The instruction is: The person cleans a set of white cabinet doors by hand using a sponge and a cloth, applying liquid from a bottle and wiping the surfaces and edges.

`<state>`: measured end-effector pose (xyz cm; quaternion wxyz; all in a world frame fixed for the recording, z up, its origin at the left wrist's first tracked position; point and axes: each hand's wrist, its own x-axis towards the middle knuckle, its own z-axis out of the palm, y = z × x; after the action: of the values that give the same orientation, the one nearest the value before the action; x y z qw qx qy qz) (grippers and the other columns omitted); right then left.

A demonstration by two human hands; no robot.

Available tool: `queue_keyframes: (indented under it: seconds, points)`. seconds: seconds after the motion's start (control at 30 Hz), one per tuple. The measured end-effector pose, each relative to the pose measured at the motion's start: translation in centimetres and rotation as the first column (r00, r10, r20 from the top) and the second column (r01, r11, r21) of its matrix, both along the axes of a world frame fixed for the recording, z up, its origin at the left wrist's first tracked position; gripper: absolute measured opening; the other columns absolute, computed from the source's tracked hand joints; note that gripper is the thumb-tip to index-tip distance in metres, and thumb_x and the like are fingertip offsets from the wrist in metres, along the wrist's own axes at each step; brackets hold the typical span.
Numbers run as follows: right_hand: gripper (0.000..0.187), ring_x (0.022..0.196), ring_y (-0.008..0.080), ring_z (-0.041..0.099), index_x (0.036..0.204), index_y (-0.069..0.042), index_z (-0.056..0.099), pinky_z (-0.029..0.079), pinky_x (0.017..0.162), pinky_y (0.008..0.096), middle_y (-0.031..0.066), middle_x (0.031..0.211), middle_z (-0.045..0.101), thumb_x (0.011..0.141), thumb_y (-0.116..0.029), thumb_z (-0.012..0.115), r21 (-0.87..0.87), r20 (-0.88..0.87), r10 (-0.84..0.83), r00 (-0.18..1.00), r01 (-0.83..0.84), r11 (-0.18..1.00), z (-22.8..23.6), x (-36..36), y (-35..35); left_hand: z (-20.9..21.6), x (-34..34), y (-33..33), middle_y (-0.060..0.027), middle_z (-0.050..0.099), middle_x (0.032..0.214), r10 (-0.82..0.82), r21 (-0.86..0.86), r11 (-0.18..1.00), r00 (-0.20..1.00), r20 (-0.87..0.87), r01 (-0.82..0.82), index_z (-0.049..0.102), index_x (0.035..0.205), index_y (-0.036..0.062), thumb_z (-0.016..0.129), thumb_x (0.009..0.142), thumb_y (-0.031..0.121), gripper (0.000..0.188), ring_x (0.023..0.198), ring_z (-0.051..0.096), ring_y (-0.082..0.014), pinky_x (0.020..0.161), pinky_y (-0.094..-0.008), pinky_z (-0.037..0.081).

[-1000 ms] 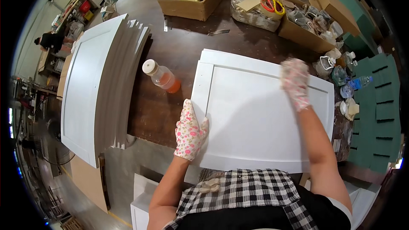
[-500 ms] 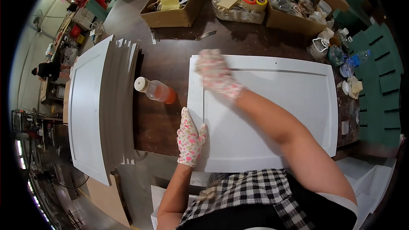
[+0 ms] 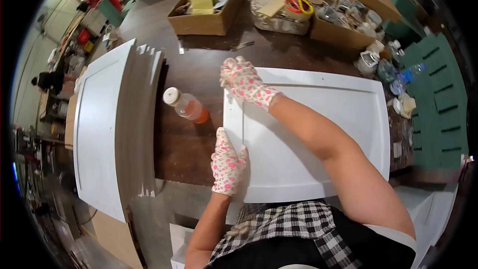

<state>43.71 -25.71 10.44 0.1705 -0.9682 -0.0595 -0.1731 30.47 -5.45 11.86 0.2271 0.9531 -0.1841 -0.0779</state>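
Note:
A white cabinet door panel (image 3: 308, 134) with a raised border lies flat on the dark table in front of me. My left hand (image 3: 228, 164), in a pink-flowered glove, rests on the panel's left edge near its front corner, fingers stretched out and thumb apart on the border. At the far left corner, my right hand (image 3: 244, 80), gloved alike, is curled down over the edge with its fingers bent together. Whatever it may hold is hidden under the fingers. Left of the panel a clear bottle (image 3: 185, 105) with a white cap and orange liquid stands on the table.
A stack of white panels (image 3: 102, 129) stands to the left. Along the back are a carton with sponge pads (image 3: 204, 22), a wrapped bundle (image 3: 280, 17) with scissors (image 3: 298, 6), and a carton of bags (image 3: 343, 32). Bottles (image 3: 408, 74) stand at the right.
My right hand, blurred before, has moved slightly left to the panel's far left corner and now shows sharply. My left hand stays on the left edge. The view has shifted slightly.

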Motion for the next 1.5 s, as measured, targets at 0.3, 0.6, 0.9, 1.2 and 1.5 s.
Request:
queue_keyframes:
  seconds: [0.3, 0.6, 0.9, 1.2, 1.5]
  points:
    - [0.029, 0.095, 0.0307, 0.054, 0.099, -0.017, 0.064, 0.048, 0.08, 0.0443, 0.011, 0.106, 0.054, 0.071, -0.023, 0.062, -0.254, 0.124, -0.64, 0.758, 0.648, 0.718, -2.7, -17.8, -21.2, -1.7, -0.4, 0.9, -0.0299, 0.054, 0.125, -0.045, -0.087, 0.994, 0.986, 0.161, 0.059, 0.019, 0.147, -0.0059, 0.064, 0.086, 0.022, 0.08, 0.098, 0.063, -0.0398, 0.083, -0.0422, 0.052]
    - [0.017, 0.091, 0.0306, 0.055, 0.085, -0.004, 0.064, 0.048, 0.077, 0.0419, 0.0154, 0.099, 0.056, 0.076, -0.012, 0.052, -0.355, -0.011, -0.522, 0.853, 0.485, 0.799, -3.0, -19.3, -23.8, -0.5, -0.7, -0.5, -0.0287, 0.057, 0.122, 0.011, 0.016, 1.0, 0.994, 0.109, -0.013, 0.023, 0.148, 0.001, 0.058, 0.09, 0.02, 0.07, 0.102, 0.062, -0.0418, 0.085, -0.0449, 0.05]
    - [0.009, 0.085, 0.0333, 0.058, 0.082, -0.005, 0.062, 0.05, 0.077, 0.0425, 0.0141, 0.09, 0.059, 0.076, -0.01, 0.058, 0.012, 0.209, -0.599, 0.773, 0.61, 0.792, -5.7, -28.4, -38.3, -1.4, -0.3, 1.2, -0.0262, 0.049, 0.136, 0.004, 0.092, 0.996, 0.985, 0.172, -0.021, 0.025, 0.148, 0.0021, 0.055, 0.093, 0.022, 0.066, 0.118, 0.053, -0.0412, 0.099, -0.0441, 0.043]
    - [0.03, 0.106, 0.0292, 0.057, 0.109, -0.007, 0.063, 0.046, 0.094, 0.0402, 0.0097, 0.111, 0.061, 0.081, -0.015, 0.063, 0.099, 0.275, -0.409, 0.87, 0.398, 0.912, -4.2, -28.4, -35.4, 0.7, 5.7, -5.4, -0.0237, 0.045, 0.14, 0.169, 0.097, 0.977, 0.97, 0.177, -0.188, 0.032, 0.143, 0.0002, 0.058, 0.092, 0.04, 0.07, 0.128, 0.044, -0.0389, 0.106, -0.0417, 0.036]
    - [0.012, 0.093, 0.0297, 0.048, 0.061, -0.012, 0.06, 0.047, 0.076, 0.0359, 0.0074, 0.093, 0.054, 0.052, -0.005, 0.065, 0.098, 0.006, -0.083, 0.997, 0.082, 0.992, -3.1, -15.0, -21.0, -0.2, 7.2, -8.8, -0.0236, 0.064, 0.114, 0.271, 0.172, 0.939, 0.949, 0.164, -0.298, 0.051, 0.128, 0.0012, 0.054, 0.092, 0.049, 0.06, 0.106, 0.061, -0.0391, 0.092, -0.0439, 0.048]
